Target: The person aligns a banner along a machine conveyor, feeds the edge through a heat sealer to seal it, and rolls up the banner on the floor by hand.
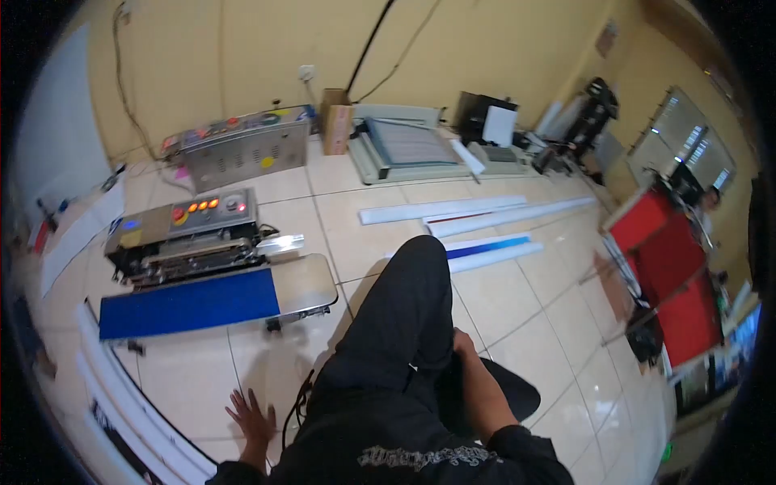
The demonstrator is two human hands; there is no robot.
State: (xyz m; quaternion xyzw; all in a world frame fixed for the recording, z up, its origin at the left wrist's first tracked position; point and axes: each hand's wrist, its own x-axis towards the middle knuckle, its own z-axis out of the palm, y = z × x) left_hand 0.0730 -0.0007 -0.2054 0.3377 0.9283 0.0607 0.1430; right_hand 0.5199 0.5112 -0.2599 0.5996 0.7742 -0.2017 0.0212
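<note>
My left hand [251, 417] lies on the tiled floor [186, 368] with its fingers spread, holding nothing. A black cable [299, 404] runs just to its right. Ahead of it stands a sealing machine [190, 234] with lit orange buttons and a blue conveyor belt [190, 304]. My right hand [462, 343] is beside my bent knee, against the dark trousers [408, 315]; its fingers are mostly hidden behind the leg.
Long white rolls [440, 210] lie on the floor ahead. Against the wall are a metal machine [242, 153], a cardboard box [335, 125] and a paper cutter [404, 141]. A red table [667, 271] is at the right, long white strips [133, 404] at the left.
</note>
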